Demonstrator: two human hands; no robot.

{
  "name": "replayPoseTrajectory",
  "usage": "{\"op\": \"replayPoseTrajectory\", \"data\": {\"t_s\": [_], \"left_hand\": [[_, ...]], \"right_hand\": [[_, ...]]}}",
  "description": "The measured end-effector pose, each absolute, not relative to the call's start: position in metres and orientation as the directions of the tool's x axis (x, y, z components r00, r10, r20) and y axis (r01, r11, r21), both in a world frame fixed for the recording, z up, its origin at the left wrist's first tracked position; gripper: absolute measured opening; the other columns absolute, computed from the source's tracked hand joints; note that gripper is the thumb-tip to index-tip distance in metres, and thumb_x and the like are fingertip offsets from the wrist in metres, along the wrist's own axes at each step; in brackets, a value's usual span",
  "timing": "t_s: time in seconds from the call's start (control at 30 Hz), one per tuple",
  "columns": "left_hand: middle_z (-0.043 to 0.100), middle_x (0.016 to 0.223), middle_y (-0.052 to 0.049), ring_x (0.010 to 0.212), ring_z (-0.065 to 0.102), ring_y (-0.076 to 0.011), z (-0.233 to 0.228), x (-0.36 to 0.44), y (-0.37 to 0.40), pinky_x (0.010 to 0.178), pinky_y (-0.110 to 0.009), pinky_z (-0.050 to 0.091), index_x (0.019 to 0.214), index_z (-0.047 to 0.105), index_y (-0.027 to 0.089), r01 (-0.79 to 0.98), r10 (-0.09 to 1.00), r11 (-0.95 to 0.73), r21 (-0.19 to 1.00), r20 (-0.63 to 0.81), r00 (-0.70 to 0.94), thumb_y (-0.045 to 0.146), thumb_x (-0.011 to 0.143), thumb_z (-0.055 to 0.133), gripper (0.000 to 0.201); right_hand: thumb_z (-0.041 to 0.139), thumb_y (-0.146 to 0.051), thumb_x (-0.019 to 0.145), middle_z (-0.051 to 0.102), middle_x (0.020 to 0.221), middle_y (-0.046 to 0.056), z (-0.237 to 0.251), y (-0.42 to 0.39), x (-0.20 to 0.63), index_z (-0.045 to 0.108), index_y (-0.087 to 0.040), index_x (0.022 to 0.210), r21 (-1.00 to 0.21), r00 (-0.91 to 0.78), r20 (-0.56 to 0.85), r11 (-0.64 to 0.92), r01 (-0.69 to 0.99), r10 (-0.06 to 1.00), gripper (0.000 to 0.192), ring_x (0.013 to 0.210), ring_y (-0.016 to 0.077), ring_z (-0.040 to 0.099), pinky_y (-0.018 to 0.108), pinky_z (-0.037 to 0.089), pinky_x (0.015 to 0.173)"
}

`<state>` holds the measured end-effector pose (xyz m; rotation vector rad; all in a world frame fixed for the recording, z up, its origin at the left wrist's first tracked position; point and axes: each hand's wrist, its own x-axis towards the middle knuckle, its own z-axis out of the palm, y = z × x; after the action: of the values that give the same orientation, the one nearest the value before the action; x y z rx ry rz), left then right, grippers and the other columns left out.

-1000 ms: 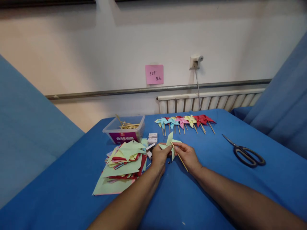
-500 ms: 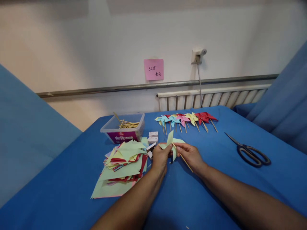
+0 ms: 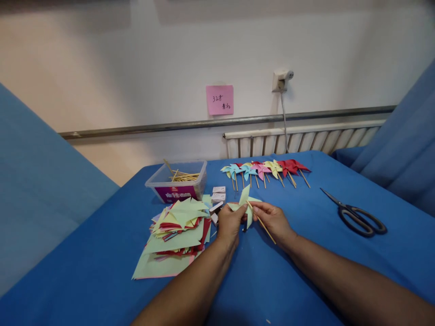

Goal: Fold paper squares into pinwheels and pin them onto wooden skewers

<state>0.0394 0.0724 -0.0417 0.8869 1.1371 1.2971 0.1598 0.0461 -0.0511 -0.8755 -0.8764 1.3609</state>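
A pale green paper pinwheel (image 3: 244,195) is pinched at its middle by my left hand (image 3: 230,221), the thumb lying over the folded paper. My right hand (image 3: 273,222) grips a thin wooden stick (image 3: 264,226), whose upper end meets the pinwheel's centre while the lower end slants down to the right. Whether stick and paper are joined there I cannot tell. Just under the fingers a small dark object (image 3: 244,229) shows, too small to name. Beside my left hand lie small white boxes (image 3: 218,198) and a partly open small box (image 3: 216,208).
Left of my arms, cut coloured paper (image 3: 176,240) is stacked. Behind it stands a clear plastic tub (image 3: 176,183) of wooden sticks. Pinwheels on sticks (image 3: 261,170) lie in a row at the back of the blue-covered table (image 3: 84,267). Black scissors (image 3: 355,217) rest on the right.
The whole view has shifted slightly. Both hands keep nearly the same hold on the green pinwheel and the stick.
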Motion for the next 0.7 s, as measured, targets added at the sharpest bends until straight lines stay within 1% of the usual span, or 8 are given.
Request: {"op": "replayPoseTrajectory", "data": {"t_s": [0.13, 0.3, 0.4, 0.53, 0.7], "left_hand": [[0.060, 0.056, 0.000, 0.048, 0.053, -0.0118, -0.0445, 0.0396, 0.0733, 0.051, -0.025, 0.043, 0.071, 0.059, 0.014, -0.258, 0.988, 0.106, 0.960, -0.130, -0.078, 0.039, 0.054, 0.081, 0.037], [0.059, 0.056, 0.001, 0.047, 0.053, -0.0111, -0.0425, 0.0407, 0.0732, 0.050, -0.025, 0.043, 0.072, 0.060, 0.014, -0.256, 0.988, 0.115, 0.960, -0.136, -0.068, 0.039, 0.054, 0.082, 0.038], [0.059, 0.055, 0.001, 0.047, 0.053, -0.0113, -0.0406, 0.0420, 0.0725, 0.050, -0.025, 0.042, 0.072, 0.059, 0.014, -0.248, 0.986, 0.120, 0.961, -0.144, -0.081, 0.039, 0.054, 0.082, 0.038], [0.059, 0.056, 0.001, 0.047, 0.053, -0.0115, -0.0408, 0.0430, 0.0719, 0.050, -0.025, 0.043, 0.073, 0.058, 0.015, -0.249, 0.986, 0.115, 0.962, -0.142, -0.093, 0.035, 0.053, 0.082, 0.037], [0.059, 0.055, 0.001, 0.048, 0.054, -0.0119, -0.0423, 0.0426, 0.0718, 0.051, -0.025, 0.043, 0.072, 0.057, 0.015, -0.236, 0.988, 0.107, 0.966, -0.130, -0.086, 0.033, 0.055, 0.081, 0.034]], "right_hand": [[0.078, -0.041, 0.066, 0.068, 0.071, 0.000, -0.0535, 0.0459, 0.1604, 0.075, -0.019, 0.098, -0.913, 0.033, 0.007, 0.020, -0.407, 0.999, 0.039, 0.066, 0.0141, 0.059, 0.027, 0.046, 0.067], [0.076, -0.041, 0.069, 0.065, 0.066, -0.001, -0.0531, 0.0441, 0.1610, 0.074, -0.019, 0.099, -0.934, 0.042, 0.021, 0.034, -0.356, 0.999, 0.038, 0.064, 0.0140, 0.058, 0.027, 0.045, 0.064], [0.076, -0.042, 0.068, 0.065, 0.066, 0.000, -0.0524, 0.0431, 0.1612, 0.073, -0.018, 0.100, -0.929, 0.037, 0.010, 0.023, -0.368, 0.999, 0.040, 0.063, 0.0140, 0.058, 0.026, 0.045, 0.061], [0.077, -0.042, 0.066, 0.064, 0.064, -0.001, -0.0515, 0.0432, 0.1608, 0.073, -0.018, 0.097, -0.921, 0.053, 0.007, 0.027, -0.389, 0.999, 0.040, 0.061, 0.0133, 0.058, 0.026, 0.045, 0.061], [0.077, -0.043, 0.066, 0.063, 0.062, -0.002, -0.0522, 0.0436, 0.1606, 0.072, -0.017, 0.097, -0.929, 0.063, 0.025, 0.046, -0.367, 0.998, 0.041, 0.059, 0.0127, 0.056, 0.026, 0.043, 0.059]]}}
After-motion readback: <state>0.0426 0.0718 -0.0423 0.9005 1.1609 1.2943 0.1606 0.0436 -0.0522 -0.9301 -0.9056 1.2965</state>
